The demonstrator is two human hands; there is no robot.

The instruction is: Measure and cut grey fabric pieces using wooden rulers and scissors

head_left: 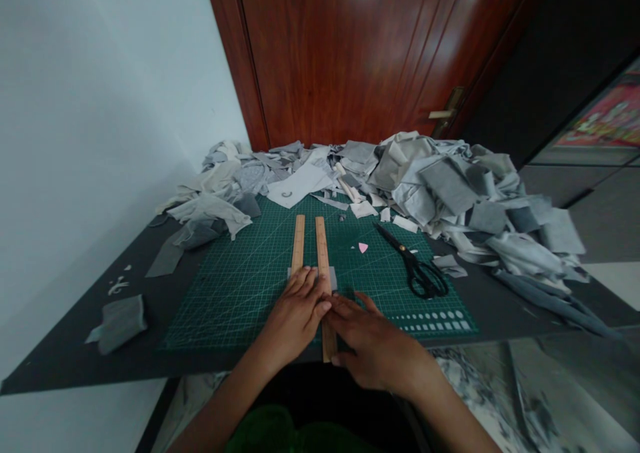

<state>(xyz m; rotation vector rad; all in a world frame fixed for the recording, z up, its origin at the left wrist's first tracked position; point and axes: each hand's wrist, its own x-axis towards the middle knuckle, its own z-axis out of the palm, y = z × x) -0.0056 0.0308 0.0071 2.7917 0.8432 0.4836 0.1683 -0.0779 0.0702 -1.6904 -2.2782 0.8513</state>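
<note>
The left hand (295, 313) lies mostly flat, palm down. Its fingers are stretched out, close together, not curled into a fist. They rest at the near part of the left wooden ruler (299, 240) and reach across toward the right wooden ruler (323, 246). The thumb points at the right hand (375, 346). The right hand's fingers are a little bent and spread, with one poking out to the side. Its fingertips touch the right ruler, and its thumb is by that ruler's near end. I cannot tell if the right hand grips the ruler or only presses on it.

The rulers are light brown, long and thin, with small dark marks. They lie side by side with a gap between, pointing away from the person. Under them is a small gray cloth piece (333, 280), partly hidden by the hands. All this sits in the middle of a green cutting mat (235, 300) with thin lines, on a dark table (65, 346).

I count two rulers, one mat, one pair of black scissors (413, 266), one pink bit (363, 247) and one white sheet (295, 186) with a curved mark. The cloth scraps (445, 186) heaped at the back are too many to count.
</note>
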